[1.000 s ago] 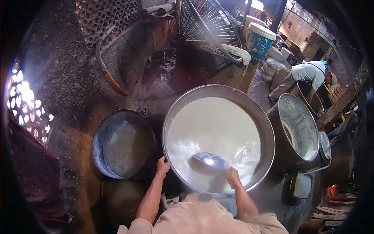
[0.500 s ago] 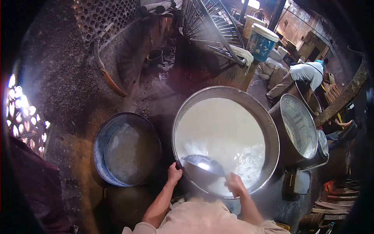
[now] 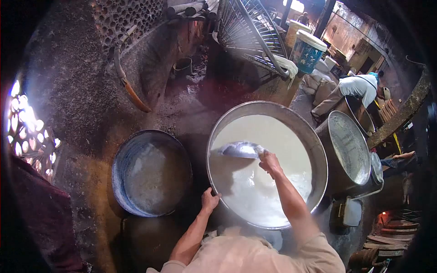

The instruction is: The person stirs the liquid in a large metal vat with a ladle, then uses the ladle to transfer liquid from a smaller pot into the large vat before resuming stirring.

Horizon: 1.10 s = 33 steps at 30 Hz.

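Note:
A wide metal vat [image 3: 320,157] stands in front of me, filled with whitish liquid [image 3: 266,129]. My right hand [image 3: 270,164] is closed on the end of a shiny, rounded metal scoop [image 3: 240,149] and reaches over the vat. The scoop lies tilted at the liquid's surface, its lower side partly hidden in it. At the vat's near left edge, my left hand [image 3: 210,200] is wrapped on the rim. To the left is a second round tub [image 3: 119,182], bluish inside, with cloudy liquid low in it.
Another tall metal drum [image 3: 348,145] stands right of the vat, whitish inside. Beyond it a person in a light shirt [image 3: 359,85] bends over a container. A blue bucket with white lid [image 3: 308,52] and a metal rack [image 3: 255,34] are at the back. Firewood [image 3: 387,239] lies lower right.
My right hand has swung the scoop from the vat's near edge forward toward its middle, changing its tilt. My left hand stays at the rim. Ripples on the liquid have shifted.

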Motion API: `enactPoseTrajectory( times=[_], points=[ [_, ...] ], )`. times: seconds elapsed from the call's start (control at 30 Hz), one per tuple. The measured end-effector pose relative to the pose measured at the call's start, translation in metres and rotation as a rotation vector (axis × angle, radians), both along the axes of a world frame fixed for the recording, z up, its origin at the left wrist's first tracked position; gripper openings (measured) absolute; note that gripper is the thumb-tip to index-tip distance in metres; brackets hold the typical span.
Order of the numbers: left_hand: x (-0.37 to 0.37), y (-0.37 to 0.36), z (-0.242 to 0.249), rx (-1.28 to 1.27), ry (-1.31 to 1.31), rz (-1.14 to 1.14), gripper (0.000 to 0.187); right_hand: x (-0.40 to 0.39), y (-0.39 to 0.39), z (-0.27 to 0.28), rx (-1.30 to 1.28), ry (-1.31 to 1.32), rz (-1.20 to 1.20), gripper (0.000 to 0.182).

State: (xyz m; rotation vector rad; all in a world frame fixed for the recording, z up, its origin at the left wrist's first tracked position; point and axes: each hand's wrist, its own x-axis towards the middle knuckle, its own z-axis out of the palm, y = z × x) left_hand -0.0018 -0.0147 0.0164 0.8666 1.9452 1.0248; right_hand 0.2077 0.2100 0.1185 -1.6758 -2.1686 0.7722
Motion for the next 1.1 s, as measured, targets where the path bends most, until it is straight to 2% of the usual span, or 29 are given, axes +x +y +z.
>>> enactPoseTrajectory(
  times=[0.07, 0.17, 0.4, 0.47, 0.5, 0.57, 0.6, 0.63, 0.7, 0.8, 0.93, 1.0, 1.1],
  points=[
    [-0.001, 0.003, -0.016, 0.0, 0.002, -0.004, 0.033, 0.001, -0.001, -0.002, -0.19, -0.136, -0.001, 0.025],
    [-0.002, 0.002, -0.025, 0.006, 0.007, 0.011, 0.032, 0.02, -0.012, -0.027, -0.173, -0.218, 0.033, 0.019],
    [0.0, 0.003, -0.014, -0.001, 0.024, 0.023, 0.033, 0.077, -0.053, -0.055, -0.285, -0.303, -0.004, 0.025],
    [0.001, 0.003, -0.017, -0.01, -0.003, 0.032, 0.035, 0.096, -0.067, -0.06, -0.196, -0.392, 0.108, 0.028],
    [0.002, 0.004, -0.017, -0.001, 0.04, 0.05, 0.034, 0.107, -0.073, -0.061, -0.275, -0.387, 0.082, 0.032],
    [0.006, 0.005, -0.02, 0.016, 0.1, 0.089, 0.031, 0.13, -0.083, -0.067, -0.294, -0.385, 0.066, 0.029],
    [0.008, 0.005, -0.021, 0.015, 0.102, 0.084, 0.031, 0.141, -0.088, -0.071, -0.31, -0.387, 0.051, 0.027],
    [0.009, 0.005, -0.015, 0.014, 0.105, 0.105, 0.029, 0.151, -0.093, -0.073, -0.394, -0.336, -0.074, 0.027],
    [0.014, 0.005, -0.004, 0.041, 0.03, 0.16, 0.025, 0.175, -0.106, -0.077, -0.371, -0.332, -0.078, 0.028],
    [0.015, 0.007, -0.009, 0.009, 0.036, 0.174, 0.025, 0.207, -0.118, -0.07, -0.394, -0.33, -0.111, 0.029],
    [0.016, 0.009, -0.023, 0.045, 0.08, 0.206, 0.026, 0.269, -0.121, -0.069, -0.228, -0.393, -0.028, 0.028],
    [0.021, 0.009, -0.009, 0.017, 0.107, 0.211, 0.026, 0.297, -0.119, -0.049, -0.24, -0.407, 0.045, 0.027],
    [0.025, 0.01, -0.006, 0.008, 0.09, 0.247, 0.026, 0.314, -0.112, 0.0, -0.304, -0.36, -0.049, 0.03]
  ],
)
